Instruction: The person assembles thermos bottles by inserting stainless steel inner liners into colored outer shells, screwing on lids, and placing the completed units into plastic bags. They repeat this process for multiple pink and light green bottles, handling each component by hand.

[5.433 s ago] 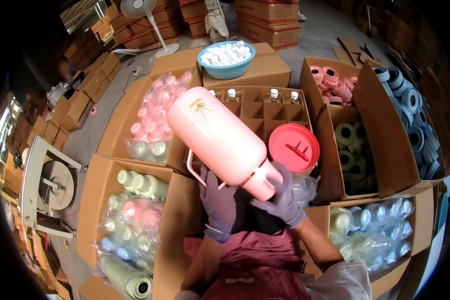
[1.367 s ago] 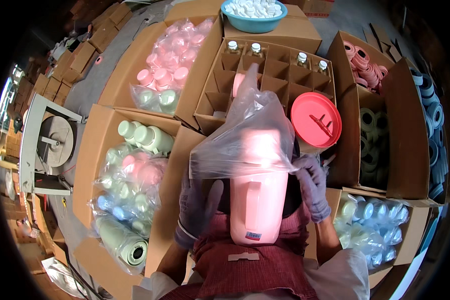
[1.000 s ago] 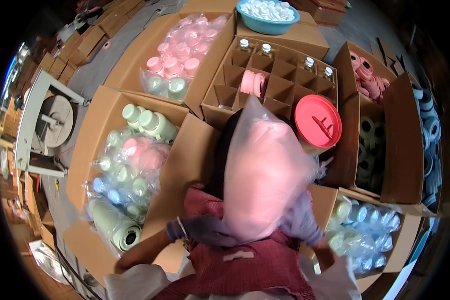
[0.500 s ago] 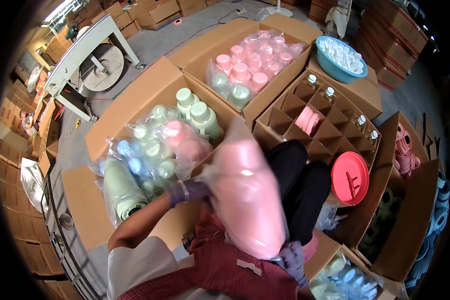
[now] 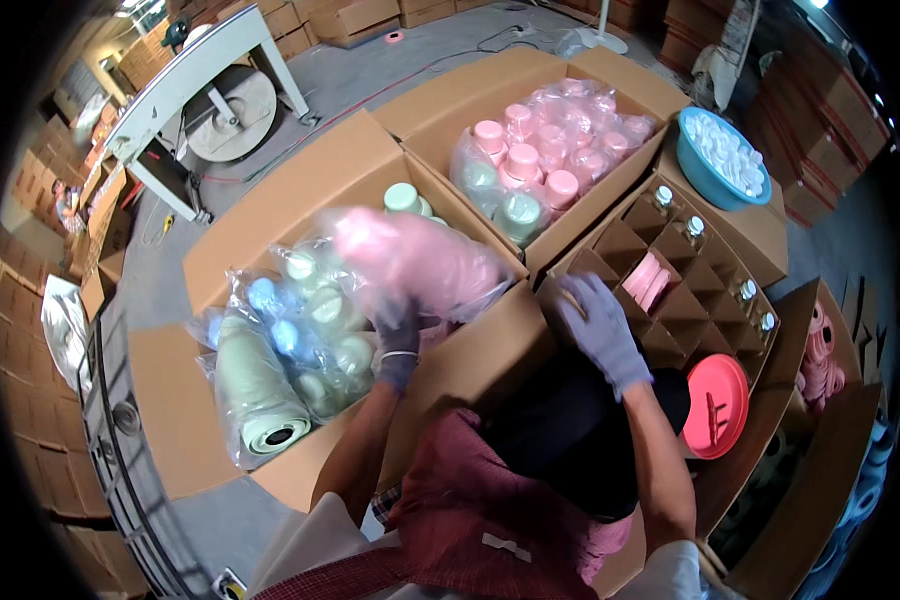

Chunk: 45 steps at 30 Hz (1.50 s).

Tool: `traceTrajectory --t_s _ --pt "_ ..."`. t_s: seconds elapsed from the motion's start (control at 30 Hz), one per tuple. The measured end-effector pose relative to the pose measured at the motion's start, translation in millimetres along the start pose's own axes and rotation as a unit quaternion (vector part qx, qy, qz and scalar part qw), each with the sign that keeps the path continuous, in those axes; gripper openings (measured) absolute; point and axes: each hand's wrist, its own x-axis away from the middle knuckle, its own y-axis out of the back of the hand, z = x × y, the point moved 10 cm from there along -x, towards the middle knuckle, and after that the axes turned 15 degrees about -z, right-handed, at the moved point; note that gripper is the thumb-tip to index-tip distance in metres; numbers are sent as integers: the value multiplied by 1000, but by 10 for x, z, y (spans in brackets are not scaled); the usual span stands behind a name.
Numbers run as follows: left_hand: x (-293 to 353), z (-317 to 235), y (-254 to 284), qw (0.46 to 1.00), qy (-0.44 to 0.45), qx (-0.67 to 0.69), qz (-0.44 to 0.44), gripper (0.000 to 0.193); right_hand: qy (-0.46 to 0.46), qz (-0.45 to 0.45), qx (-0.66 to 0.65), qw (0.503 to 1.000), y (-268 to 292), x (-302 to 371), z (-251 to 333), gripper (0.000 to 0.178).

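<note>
My left hand (image 5: 400, 343), gloved in grey-purple, grips a pink thermos flask (image 5: 425, 258) in a clear plastic bag. The flask lies tilted above the left carton (image 5: 225, 220) and is blurred by motion. Below it sit pale green bagged flasks (image 5: 325, 305), blue-lidded bagged flasks (image 5: 270, 318) and a large green bagged flask (image 5: 255, 385) on its side. My gloved right hand (image 5: 605, 335) holds nothing, its fingers stretched out near the left edge of a divided carton (image 5: 610, 235). That carton holds several clear bottles with white caps (image 5: 695, 228) and pink rings (image 5: 647, 280).
Behind stands a carton of pink bagged flasks (image 5: 560, 150). A blue basin (image 5: 690, 165) of white caps rests at the far right. Nearer are a red round tray (image 5: 735, 420) and cartons of pink (image 5: 820, 350) and blue parts (image 5: 870, 460). A white-framed machine (image 5: 135, 135) stands far left.
The pink flask has moved from my lap up and left over the left carton. My right hand has let go of its lower end and moved up beside the divided carton.
</note>
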Motion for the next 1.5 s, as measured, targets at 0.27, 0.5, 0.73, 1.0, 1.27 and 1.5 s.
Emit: traceTrajectory --t_s 0.27,0.5,0.73,1.0,1.27,1.5 --pt "-281 1290 -702 711 -413 -442 357 21 99 111 177 973 79 682 289 23" --pt "-1088 -632 -1161 907 -320 -270 55 31 77 21 158 984 235 597 245 15" --pt "-1578 326 -1496 824 -286 -485 54 94 65 -10 157 985 320 622 180 14" --pt "-613 -2035 -1572 898 -377 -178 139 70 15 -19 118 993 395 670 51 22" --pt "544 -1179 -2191 835 -277 -99 465 43 -245 -165 -159 942 929 322 -70 34" --pt "-1798 373 -1716 718 -299 -624 72 72 -259 -121 497 819 2775 2416 -1976 46"
